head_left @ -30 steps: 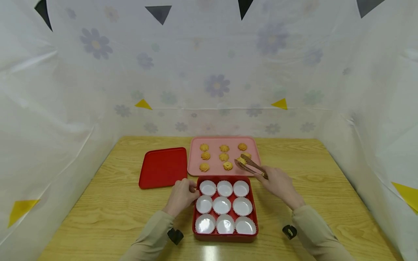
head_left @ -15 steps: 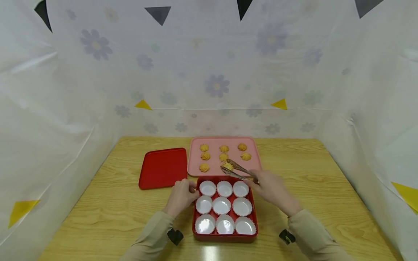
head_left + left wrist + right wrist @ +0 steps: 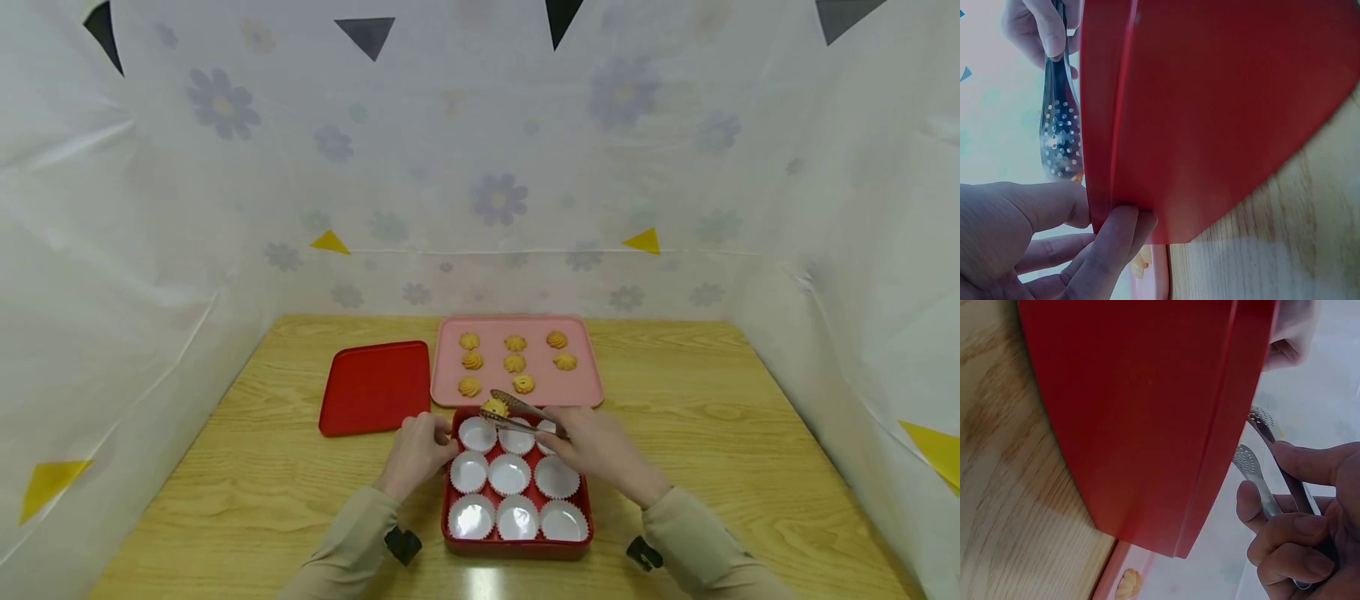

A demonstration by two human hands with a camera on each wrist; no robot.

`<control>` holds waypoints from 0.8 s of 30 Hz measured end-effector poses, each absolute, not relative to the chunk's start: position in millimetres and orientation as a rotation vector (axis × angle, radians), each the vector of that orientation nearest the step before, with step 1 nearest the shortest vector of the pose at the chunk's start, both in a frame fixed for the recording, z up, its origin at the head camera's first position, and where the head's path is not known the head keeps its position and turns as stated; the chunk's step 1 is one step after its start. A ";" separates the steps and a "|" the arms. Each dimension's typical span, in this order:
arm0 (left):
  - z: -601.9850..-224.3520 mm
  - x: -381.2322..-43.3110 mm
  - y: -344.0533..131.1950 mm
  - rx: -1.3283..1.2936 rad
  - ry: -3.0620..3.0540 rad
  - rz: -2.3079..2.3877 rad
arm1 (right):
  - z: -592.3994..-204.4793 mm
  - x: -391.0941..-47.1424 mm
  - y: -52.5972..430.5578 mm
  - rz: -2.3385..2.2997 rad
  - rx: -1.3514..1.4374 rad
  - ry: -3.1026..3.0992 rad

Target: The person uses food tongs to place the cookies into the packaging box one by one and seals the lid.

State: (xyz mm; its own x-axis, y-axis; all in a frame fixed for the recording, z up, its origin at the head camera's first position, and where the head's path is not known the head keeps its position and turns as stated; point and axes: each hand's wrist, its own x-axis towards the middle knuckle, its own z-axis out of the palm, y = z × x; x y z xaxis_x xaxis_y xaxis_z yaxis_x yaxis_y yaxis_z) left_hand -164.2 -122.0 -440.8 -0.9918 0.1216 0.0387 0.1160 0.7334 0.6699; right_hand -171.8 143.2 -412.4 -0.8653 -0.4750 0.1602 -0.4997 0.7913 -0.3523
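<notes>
My right hand (image 3: 602, 454) grips metal tongs (image 3: 1266, 495) with perforated tips. Between the tips is a golden piped cookie (image 3: 495, 407), above the back-left corner of a red box (image 3: 517, 548). White fluted paper cups (image 3: 510, 472) stand in rows inside the box; the tongs and right hand partly cover the back row. My left hand (image 3: 417, 452) holds the box's left wall near the back, thumb at the rim and fingertips against the outer side in the left wrist view. Behind the box, a pink tray (image 3: 547, 388) bears several similar cookies (image 3: 523, 383).
A flat red lid (image 3: 375, 388) lies left of the pink tray, behind my left hand. All this rests on a wood-grain table (image 3: 247, 483). Flower-patterned white sheeting (image 3: 498, 275) encloses the back and sides.
My right hand has brought the tongs and a cookie left and nearer, from the tray's front right to over the box's back-left corner. The left hand has stayed in place.
</notes>
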 end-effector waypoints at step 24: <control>-440.5 -164.3 -121.9 0.195 2.920 1.115 | -423.0 -171.2 122.5 0.505 0.918 -2.969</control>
State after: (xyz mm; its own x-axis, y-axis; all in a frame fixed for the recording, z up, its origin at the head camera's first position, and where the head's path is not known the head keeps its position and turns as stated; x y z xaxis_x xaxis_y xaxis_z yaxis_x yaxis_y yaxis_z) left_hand -164.3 -121.9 -440.5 -0.9922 0.1198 0.0353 0.1129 0.7385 0.6647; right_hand -171.2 122.5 -423.0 -0.8300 -0.5509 0.0871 -0.5487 0.7786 -0.3045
